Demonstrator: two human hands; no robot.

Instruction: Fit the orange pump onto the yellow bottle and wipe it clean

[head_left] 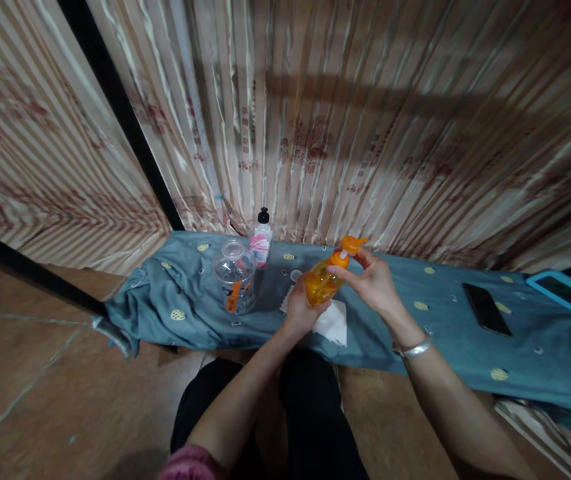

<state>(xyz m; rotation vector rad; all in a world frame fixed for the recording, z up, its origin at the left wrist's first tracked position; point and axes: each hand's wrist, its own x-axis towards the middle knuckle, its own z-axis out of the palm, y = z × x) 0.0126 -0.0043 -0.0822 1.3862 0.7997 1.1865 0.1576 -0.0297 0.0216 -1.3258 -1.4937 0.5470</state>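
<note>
An orange pump bottle is tilted above a blue-grey cloth. My left hand grips its lower body from below. My right hand holds the orange pump head at the bottle's neck, fingers wrapped around the collar. A white tissue lies on the cloth right under the bottle. A silver bangle is on my right wrist.
A clear plastic jar with an orange label and a small white bottle with a black cap stand left of my hands. A black phone and a blue-cased tablet lie at the right. Striped curtains hang behind; tiled floor lies at the left.
</note>
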